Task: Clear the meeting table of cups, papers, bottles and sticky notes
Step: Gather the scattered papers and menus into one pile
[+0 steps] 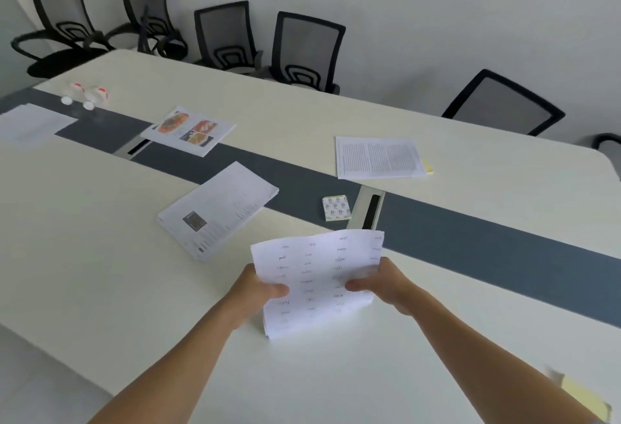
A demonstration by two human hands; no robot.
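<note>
Spanning the whole view, the table (100,255) is cream with a grey strip down its middle, and chairs (307,50) line its far side. On it lie a stapled paper (218,210), a text page (378,157), a picture sheet (190,130), two tipped bottles (90,94) at the far left, and a sticky pad (336,208). Near the front edge, the left hand (258,289) and right hand (386,284) pinch a sheaf (319,282) by its sides, thumbs on top, its lower edge touching the table.
</note>
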